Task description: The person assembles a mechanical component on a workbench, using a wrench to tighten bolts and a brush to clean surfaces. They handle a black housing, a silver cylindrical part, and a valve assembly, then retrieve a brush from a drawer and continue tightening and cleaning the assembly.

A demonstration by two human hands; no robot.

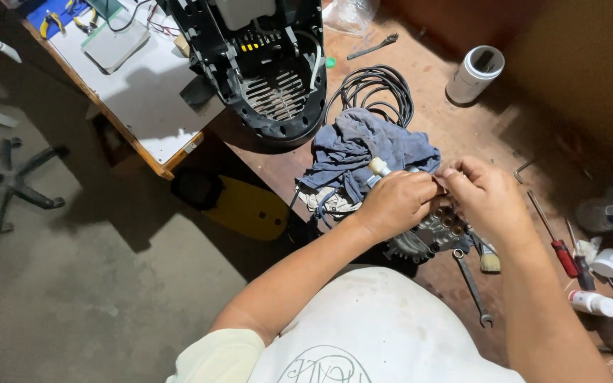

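Note:
My left hand (395, 202) is closed around a tool with a pale rounded handle end (378, 167) that sticks up past my thumb. My right hand (482, 191) pinches at the top of a grey metal pump block (431, 234) with a row of round ports. Both hands meet over this block at the workbench edge. What the right fingertips pinch is too small to tell. A crumpled blue rag (367, 149) lies just behind the hands.
A black machine housing (271, 71) stands behind the rag beside a coiled black cable (374, 89). A wrench (473, 287), small brush (489, 259), red screwdriver (558, 245), white tube (594, 303) and white cylinder (475, 73) lie on the brown bench. A yellow-black part (239, 206) sits below.

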